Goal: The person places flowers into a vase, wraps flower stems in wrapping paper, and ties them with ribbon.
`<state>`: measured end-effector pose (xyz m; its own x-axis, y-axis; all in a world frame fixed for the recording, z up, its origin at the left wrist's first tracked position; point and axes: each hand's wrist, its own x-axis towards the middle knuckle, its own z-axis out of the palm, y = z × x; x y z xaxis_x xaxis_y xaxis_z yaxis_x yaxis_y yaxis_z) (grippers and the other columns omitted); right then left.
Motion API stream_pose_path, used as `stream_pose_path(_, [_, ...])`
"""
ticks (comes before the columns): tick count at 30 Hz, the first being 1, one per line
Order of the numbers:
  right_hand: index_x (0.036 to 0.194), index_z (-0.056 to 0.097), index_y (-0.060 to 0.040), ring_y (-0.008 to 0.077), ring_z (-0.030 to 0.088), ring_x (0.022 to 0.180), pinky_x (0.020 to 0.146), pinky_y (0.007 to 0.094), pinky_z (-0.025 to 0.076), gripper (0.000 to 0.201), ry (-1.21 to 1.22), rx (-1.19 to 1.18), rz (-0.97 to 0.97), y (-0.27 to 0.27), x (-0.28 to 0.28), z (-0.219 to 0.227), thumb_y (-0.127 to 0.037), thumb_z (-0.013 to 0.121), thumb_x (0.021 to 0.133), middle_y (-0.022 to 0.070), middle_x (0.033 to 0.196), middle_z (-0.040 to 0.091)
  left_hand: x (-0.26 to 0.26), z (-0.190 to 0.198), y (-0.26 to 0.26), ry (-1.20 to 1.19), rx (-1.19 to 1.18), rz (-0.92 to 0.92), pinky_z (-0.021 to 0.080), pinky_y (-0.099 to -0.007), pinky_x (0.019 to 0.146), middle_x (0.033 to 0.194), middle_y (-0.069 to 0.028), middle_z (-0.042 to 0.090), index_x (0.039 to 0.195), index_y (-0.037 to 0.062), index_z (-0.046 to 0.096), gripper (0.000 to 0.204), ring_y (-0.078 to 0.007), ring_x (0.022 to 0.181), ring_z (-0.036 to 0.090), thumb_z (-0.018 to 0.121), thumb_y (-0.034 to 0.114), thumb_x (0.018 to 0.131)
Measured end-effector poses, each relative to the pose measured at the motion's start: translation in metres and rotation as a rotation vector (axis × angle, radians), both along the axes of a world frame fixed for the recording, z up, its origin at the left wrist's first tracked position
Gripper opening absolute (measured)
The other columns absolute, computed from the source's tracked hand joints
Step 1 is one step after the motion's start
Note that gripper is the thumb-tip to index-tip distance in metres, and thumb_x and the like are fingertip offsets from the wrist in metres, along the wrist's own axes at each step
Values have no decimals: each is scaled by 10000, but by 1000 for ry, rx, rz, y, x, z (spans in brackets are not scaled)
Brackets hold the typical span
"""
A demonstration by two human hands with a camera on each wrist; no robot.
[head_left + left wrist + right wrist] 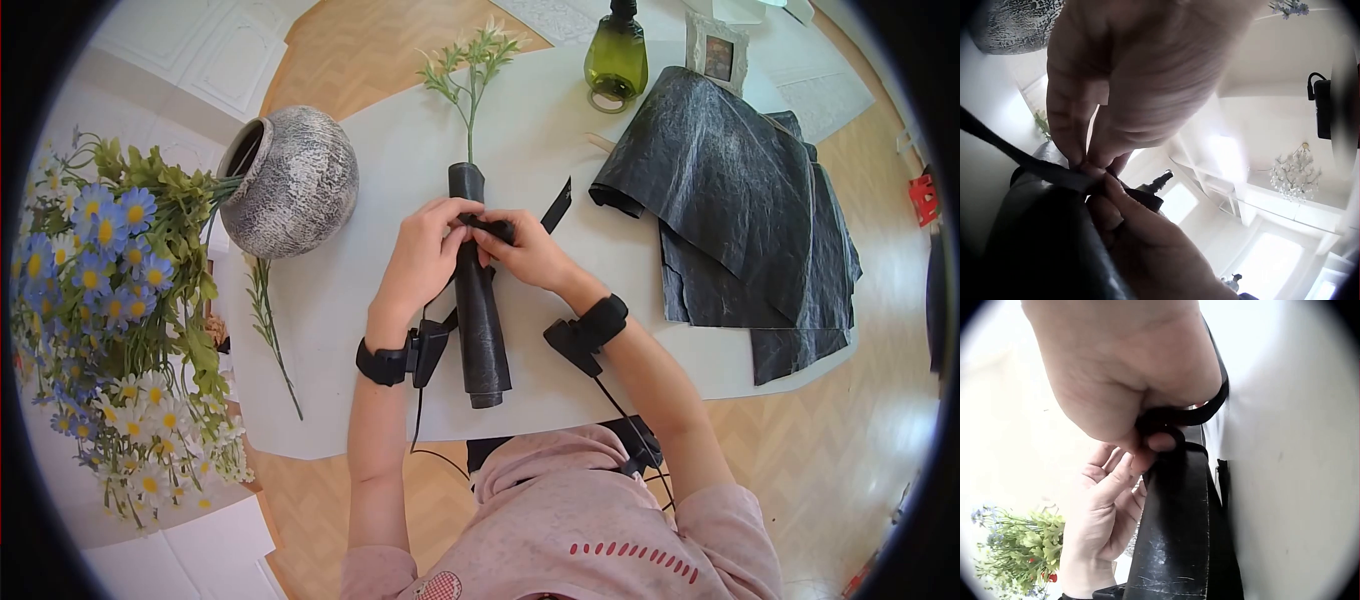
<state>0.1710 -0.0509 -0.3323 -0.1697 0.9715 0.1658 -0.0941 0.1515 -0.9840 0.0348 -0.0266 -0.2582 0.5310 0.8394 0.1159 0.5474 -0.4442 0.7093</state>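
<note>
A long tube of black wrapping paper lies upright in the head view on the white table, and a green sprig with pale flowers sticks out of its far end. Around the tube's upper part runs a black ribbon, one tail reaching out to the right. My left hand pinches the ribbon over the tube with thumb and fingertips. From the other side my right hand grips it too, the ribbon looping under its palm in the right wrist view. The fingers of both hands meet and partly hide the crossing.
Left of the hands, a rough grey vase lies on its side with blue and white daisies spilling out. A loose green stem lies near it. Black paper sheets cover the right side, below a green bottle and photo frame.
</note>
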Motion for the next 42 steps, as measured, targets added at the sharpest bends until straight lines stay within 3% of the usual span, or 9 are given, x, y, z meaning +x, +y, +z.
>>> stream_pose_path(7, [824, 567, -6, 68, 454, 517, 485, 230, 365, 189, 93, -127, 36, 0, 4, -1, -161, 466, 857, 9, 591, 543, -2, -4, 8, 85, 38, -7, 431, -251, 516, 835, -88, 560, 793, -16, 560, 70, -135, 684, 551, 529, -22, 730])
stream_pose_path(10, [887, 520, -14, 70, 462, 521, 483, 224, 369, 159, 182, -162, -36, 1, 2, -6, -152, 442, 870, 14, 595, 523, 2, -9, 2, -49, 172, 57, 432, -293, 559, 738, -104, 531, 802, -19, 518, 109, -200, 624, 539, 582, 11, 720])
stream_pose_path(13, [955, 439, -22, 76, 472, 529, 485, 216, 372, 141, 189, -237, -73, -3, 3, -2, -136, 429, 873, 29, 591, 498, 6, -7, -6, -151, 59, 93, 421, -278, 545, 746, -82, 541, 872, -10, 511, 247, -170, 590, 507, 648, 45, 673])
stream_pose_path(15, [966, 436, -16, 82, 482, 547, 495, 220, 383, 157, -20, -117, -95, -1, 6, -5, -138, 441, 867, 38, 612, 511, 3, -8, -6, 19, -65, 17, 423, -257, 551, 789, -82, 558, 928, -11, 497, 362, -135, 601, 506, 694, 62, 632])
stream_pose_path(19, [973, 429, -9, 87, 487, 564, 499, 227, 389, 174, 3, -92, -38, 2, 8, -9, -142, 451, 863, 41, 635, 519, -7, -25, 7, -131, -254, 55, 429, -233, 561, 828, -78, 571, 959, -1, 495, 378, -98, 626, 518, 695, 58, 644])
stream_pose_path(21, [931, 456, 4, 81, 481, 575, 516, 224, 388, 159, 27, -172, -130, -5, 7, 4, -141, 449, 866, 39, 650, 523, -10, -30, 10, -226, -399, 77, 429, -191, 560, 853, -60, 572, 1000, 22, 471, 348, -61, 686, 525, 641, 10, 697])
stream_pose_path(25, [886, 479, 12, 75, 471, 578, 521, 216, 378, 153, 138, -134, -147, -4, 4, -5, -134, 435, 873, 24, 650, 520, -12, -32, 16, -290, -417, 34, 401, -174, 520, 851, -54, 583, 1009, 31, 466, 327, -47, 712, 538, 628, 37, 725])
stream_pose_path(28, [835, 497, 6, 61, 463, 586, 524, 202, 374, 164, 174, -87, -64, -2, 7, -6, -134, 426, 880, 14, 657, 525, -13, -27, 17, -202, -493, 28, 286, -146, 424, 881, -46, 589, 1009, 48, 473, 290, -18, 651, 504, 613, 116, 764])
stream_pose_path(42, [847, 591, 2, 57, 438, 647, 597, 181, 368, 173, 721, -311, 258, 3, 14, -16, -157, 521, 848, -4, 704, 519, -16, -42, 27, -187, -607, -154, 220, -146, 398, 641, 92, 454, 808, 86, 528, 134, 20, 483, 321, 552, 217, 826])
